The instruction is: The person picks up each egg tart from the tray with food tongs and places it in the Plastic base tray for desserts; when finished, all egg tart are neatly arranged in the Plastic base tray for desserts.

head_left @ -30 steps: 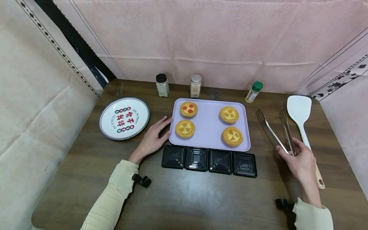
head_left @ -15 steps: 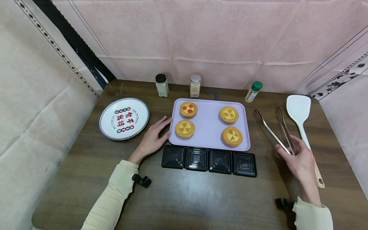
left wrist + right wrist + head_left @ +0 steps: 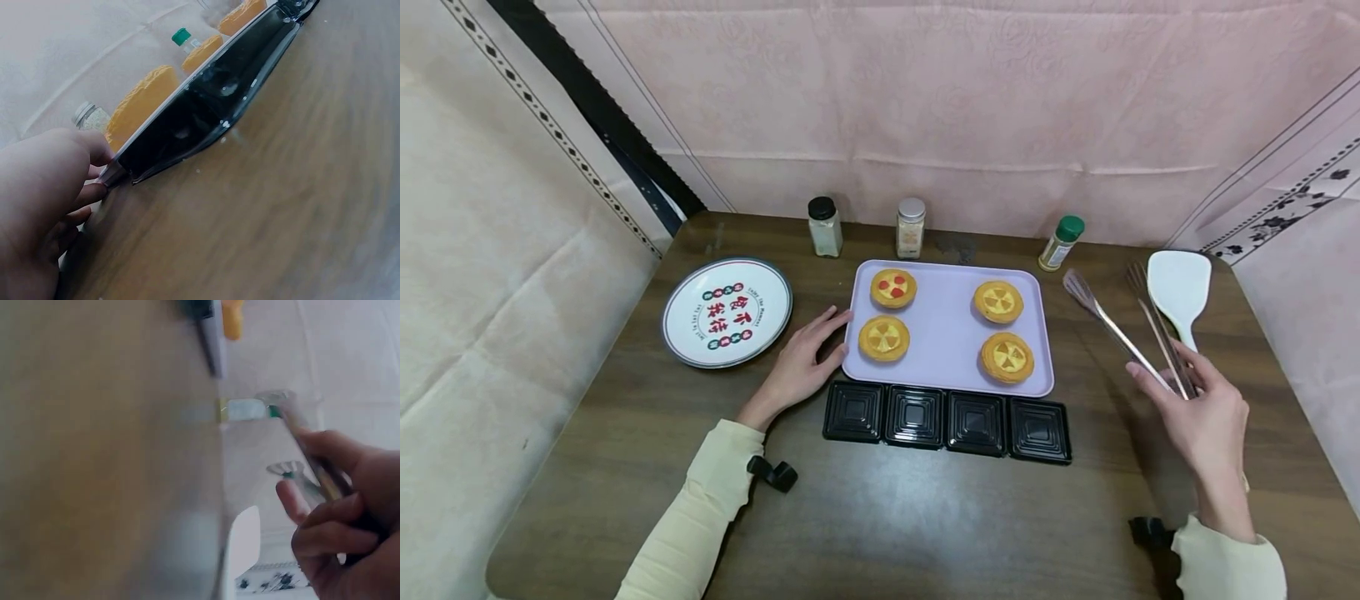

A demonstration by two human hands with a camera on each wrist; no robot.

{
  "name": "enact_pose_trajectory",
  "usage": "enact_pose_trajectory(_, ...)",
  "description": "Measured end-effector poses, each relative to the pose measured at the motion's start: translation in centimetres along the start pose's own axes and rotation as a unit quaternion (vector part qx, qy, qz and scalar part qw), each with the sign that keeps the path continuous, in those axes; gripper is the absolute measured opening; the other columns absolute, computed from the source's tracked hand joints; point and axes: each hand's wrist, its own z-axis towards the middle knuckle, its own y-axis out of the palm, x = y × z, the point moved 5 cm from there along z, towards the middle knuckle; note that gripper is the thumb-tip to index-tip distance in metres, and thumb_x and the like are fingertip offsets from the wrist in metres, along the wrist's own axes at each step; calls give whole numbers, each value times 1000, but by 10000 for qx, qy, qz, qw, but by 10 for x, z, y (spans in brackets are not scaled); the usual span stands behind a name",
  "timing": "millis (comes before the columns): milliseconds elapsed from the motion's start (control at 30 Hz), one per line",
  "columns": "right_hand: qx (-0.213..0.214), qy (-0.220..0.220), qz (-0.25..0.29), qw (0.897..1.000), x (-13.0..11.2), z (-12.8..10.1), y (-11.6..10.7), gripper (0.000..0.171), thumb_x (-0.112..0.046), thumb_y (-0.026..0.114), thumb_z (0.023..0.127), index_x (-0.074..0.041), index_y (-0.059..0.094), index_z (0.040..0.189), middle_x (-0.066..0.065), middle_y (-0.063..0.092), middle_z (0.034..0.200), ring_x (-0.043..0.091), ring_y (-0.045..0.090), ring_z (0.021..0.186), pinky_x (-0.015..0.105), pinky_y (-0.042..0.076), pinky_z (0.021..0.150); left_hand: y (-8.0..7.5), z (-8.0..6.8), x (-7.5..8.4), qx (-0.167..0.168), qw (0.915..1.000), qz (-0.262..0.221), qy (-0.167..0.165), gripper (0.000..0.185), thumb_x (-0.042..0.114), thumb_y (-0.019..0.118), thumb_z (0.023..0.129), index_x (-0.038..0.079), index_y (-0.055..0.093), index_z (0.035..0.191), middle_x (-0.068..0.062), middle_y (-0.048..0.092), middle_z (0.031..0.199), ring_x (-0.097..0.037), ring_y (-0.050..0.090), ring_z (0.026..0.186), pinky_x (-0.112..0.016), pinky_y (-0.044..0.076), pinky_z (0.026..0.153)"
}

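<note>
My right hand (image 3: 1198, 410) grips metal tongs (image 3: 1123, 329) by their handle end, lifted off the table right of the lilac tray (image 3: 946, 333); the tong arms are spread apart. The right wrist view shows the tongs (image 3: 312, 459) between my curled fingers (image 3: 325, 531). The tray carries several small yellow tarts (image 3: 1007, 356), one with red dots (image 3: 892, 286). My left hand (image 3: 801, 360) lies flat on the table with straight fingers against the tray's left edge, as the left wrist view shows my fingers (image 3: 84, 190) touching it.
A row of black square cups (image 3: 947, 420) sits in front of the tray. A printed round plate (image 3: 727, 310) lies at left. Three spice jars (image 3: 911, 226) stand behind the tray. A white spatula (image 3: 1180, 292) lies at far right. Fabric walls close in the table.
My right hand has lifted the tongs off the table and swung them slightly right and up. The left hand stayed against the tray.
</note>
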Motion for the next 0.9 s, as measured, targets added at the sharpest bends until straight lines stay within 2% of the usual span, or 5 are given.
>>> enact_pose_trajectory(67, -39, -288, 113, 9995, -17, 1, -1, 67, -45, 79, 80, -26, 57, 140, -21, 63, 82, 10, 52, 83, 24, 36, 65, 0, 0, 0, 23, 10000, -23, 22, 53, 34, 53, 101, 23, 41, 151, -5, 36, 155, -22, 24, 145, -57, 20, 111)
enact_pose_trajectory(167, -266, -1034, 28, 9943, -49, 2, 4, 63, -44, 80, 80, -30, 59, 138, -8, 70, 88, 13, 50, 72, 25, 35, 58, -1, -1, -1, 54, 10000, -31, 6, 52, 35, 53, 101, 24, 41, 151, -4, 37, 155, -21, 25, 144, -56, 21, 112)
enact_pose_trajectory(333, -643, -2086, -58, 9759, -102, 1, 26, 61, -41, 82, 79, -24, 64, 134, 5, 70, 84, 17, 47, 58, 27, 34, 47, 0, 0, -1, 39, 10000, 26, 28, 52, 35, 53, 101, 24, 41, 151, -3, 38, 154, -19, 24, 145, -54, 21, 112)
enact_pose_trajectory(600, -1601, -2142, 339, 9630, -147, -11, 84, 67, -45, 80, 79, -11, 63, 133, 7, 65, 87, 23, 50, 68, 29, 35, 47, 2, 2, 1, 4, 10000, 33, 22, 52, 34, 53, 101, 25, 40, 151, -2, 37, 154, -19, 24, 145, -54, 20, 113)
enact_pose_trajectory(900, -1672, -2202, 87, 9610, -169, -18, 123, 64, -41, 82, 78, -9, 65, 131, 4, 64, 74, 22, 51, 66, 32, 34, 49, 1, 1, 0, 14, 10000, 25, -9, 52, 34, 53, 101, 24, 41, 151, -2, 37, 154, -19, 23, 145, -53, 19, 113)
